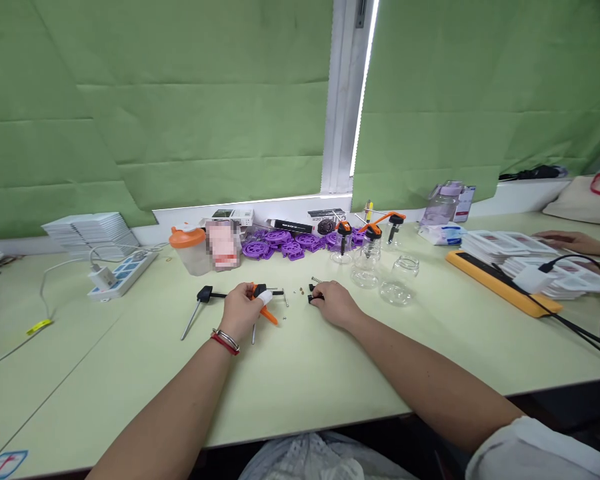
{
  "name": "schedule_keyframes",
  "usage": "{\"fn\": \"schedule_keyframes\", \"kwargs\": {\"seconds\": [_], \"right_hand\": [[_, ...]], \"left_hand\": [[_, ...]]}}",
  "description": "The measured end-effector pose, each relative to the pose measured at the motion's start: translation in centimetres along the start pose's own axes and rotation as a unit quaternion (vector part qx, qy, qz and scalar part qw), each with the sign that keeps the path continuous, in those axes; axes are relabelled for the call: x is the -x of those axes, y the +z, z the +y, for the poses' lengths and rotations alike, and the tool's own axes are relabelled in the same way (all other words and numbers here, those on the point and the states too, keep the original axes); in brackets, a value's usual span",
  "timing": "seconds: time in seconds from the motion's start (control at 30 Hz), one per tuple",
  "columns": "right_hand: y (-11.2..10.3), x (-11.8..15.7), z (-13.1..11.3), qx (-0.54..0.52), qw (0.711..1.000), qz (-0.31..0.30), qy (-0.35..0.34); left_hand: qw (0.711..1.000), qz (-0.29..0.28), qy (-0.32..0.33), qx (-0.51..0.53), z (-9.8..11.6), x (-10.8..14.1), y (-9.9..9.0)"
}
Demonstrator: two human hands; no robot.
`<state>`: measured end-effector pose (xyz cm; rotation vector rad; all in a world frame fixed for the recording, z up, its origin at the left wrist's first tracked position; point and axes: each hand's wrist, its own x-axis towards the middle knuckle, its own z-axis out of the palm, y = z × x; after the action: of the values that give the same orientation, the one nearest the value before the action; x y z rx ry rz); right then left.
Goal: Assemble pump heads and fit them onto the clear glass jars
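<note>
My left hand (241,310), with a white wrap on one fingertip, is closed around an orange-and-black handled part (267,313) lying low over the table. Left of it rests a black piece with a metal rod (192,319); another thin metal rod (253,333) sticks out below the hand. To the right, my right hand (336,304) pinches a small black part (314,299) at the tabletop. A small spring (317,280) lies just beyond its fingers. Several tiny metal bits (302,291) are scattered between the hands, along with a short metal pin (286,299).
Behind are purple plastic wheel-like parts (280,245), an orange-lidded cup (189,252) and glass jars (399,280), some with orange-and-black tops. A power strip (125,275) stands left, an orange one (500,283) right. Another person's hand (563,240) rests by white trays (505,250).
</note>
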<state>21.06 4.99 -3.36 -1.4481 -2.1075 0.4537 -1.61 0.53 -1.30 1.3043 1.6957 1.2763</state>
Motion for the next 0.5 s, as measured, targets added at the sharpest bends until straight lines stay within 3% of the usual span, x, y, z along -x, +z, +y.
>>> {"fn": "schedule_keyframes", "kwargs": {"seconds": [0.13, 0.23, 0.37, 0.43, 0.5], "right_hand": [[-0.5, 0.2, -0.6, 0.067, 0.997, -0.001, -0.040], [-0.5, 0.9, -1.7, 0.111, 0.985, 0.015, -0.135], [0.7, 2.4, -3.5, 0.168, 0.929, -0.062, -0.323], [1.4, 3.0, -4.0, 0.200, 0.908, -0.094, -0.356], [1.7, 3.2, -4.3, 0.214, 0.905, -0.109, -0.352]], "left_hand": [[1.000, 0.007, -0.011, 0.008, 0.0, -0.1, 0.0], [1.000, 0.011, -0.016, 0.018, 0.1, -0.3, -0.1], [1.000, 0.025, -0.015, 0.011, 0.2, -0.4, -0.1], [0.999, 0.033, -0.014, 0.001, 0.1, -0.5, -0.2], [0.999, 0.036, -0.009, -0.007, 0.0, -0.5, -0.2]]}}
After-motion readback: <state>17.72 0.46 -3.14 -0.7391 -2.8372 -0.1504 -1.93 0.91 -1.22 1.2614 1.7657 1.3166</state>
